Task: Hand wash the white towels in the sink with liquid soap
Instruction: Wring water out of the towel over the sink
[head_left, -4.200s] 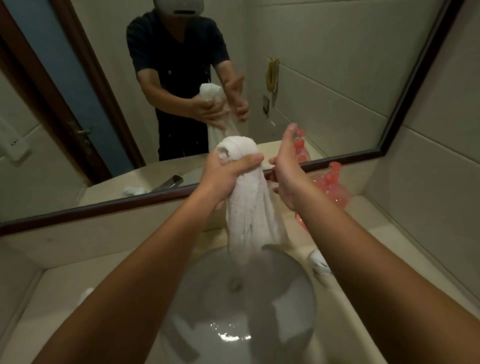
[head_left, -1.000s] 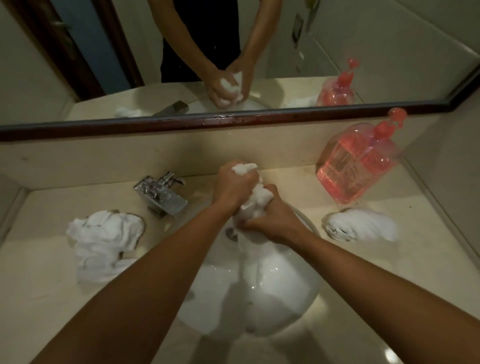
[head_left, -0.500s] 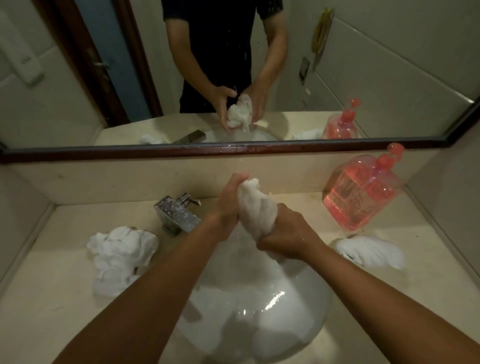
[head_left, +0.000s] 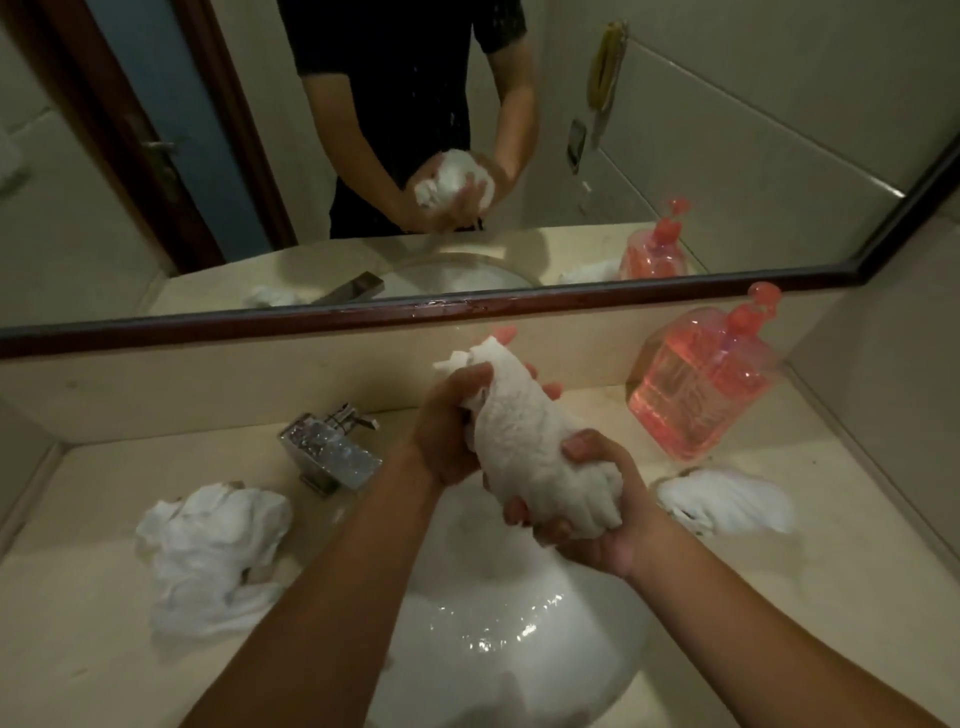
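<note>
A bunched white towel (head_left: 530, 441) is held above the white round sink (head_left: 519, 613). My left hand (head_left: 447, 426) grips its upper end, fingers wrapped behind it. My right hand (head_left: 592, 514) grips its lower end from below, thumb on top. A crumpled white towel (head_left: 208, 545) lies on the counter left of the sink. Another white towel (head_left: 727, 499) lies on the counter at the right. The pink liquid soap bottle (head_left: 701, 384) with a pump stands at the back right.
A chrome faucet (head_left: 332, 447) sits at the sink's back left. The beige counter (head_left: 78, 597) runs wall to wall, with a dark-framed mirror (head_left: 363, 317) above its backsplash. A tiled wall closes the right side.
One second ago both hands squeezed the towel low over the drain. They have since lifted it and my right hand has turned under its lower end. The view has tilted up.
</note>
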